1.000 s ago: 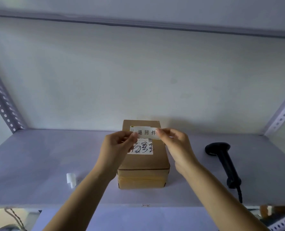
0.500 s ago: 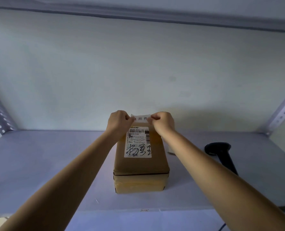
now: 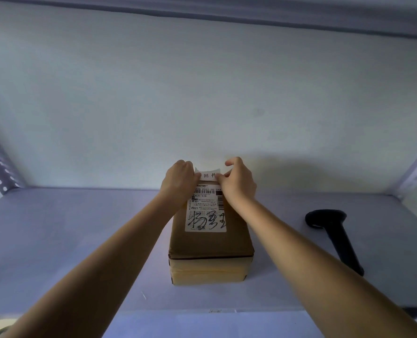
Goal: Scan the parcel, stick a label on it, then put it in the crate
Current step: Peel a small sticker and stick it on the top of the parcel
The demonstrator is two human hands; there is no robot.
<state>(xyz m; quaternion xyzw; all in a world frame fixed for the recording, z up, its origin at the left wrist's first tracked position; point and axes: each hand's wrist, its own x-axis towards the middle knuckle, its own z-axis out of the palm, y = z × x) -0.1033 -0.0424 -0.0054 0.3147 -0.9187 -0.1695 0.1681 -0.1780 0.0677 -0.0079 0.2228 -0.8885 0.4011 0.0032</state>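
- Grey shelf is carrying everything in view, with the work going on at its middle, near the back wall.
- Left hand is curling almost closed, its thumb and fingers pinching the left end of the label.
- Label is sitting as a small white strip across the far end of the parcel, its upper edge lifting clear of the cardboard, so it is looking only partly stuck; whether the lower edge is touching I cannot tell.
- Parcel is lying flat at the shelf's centre, its long axis running away from the person toward the wall, and the waybill on top is facing up with its print reading upright from the near side.
- Right hand is pinching the label's right end between thumb and forefinger, the other fingers loosely spread and lifting.
- Doing this well probably means keeping the strip taut and level between both pinches, laying the near edge down first just above the waybill barcode rather than over it, then smoothing outward.
- Scanner is lying well apart on the right, untouched.
- Crate is not showing anywhere.
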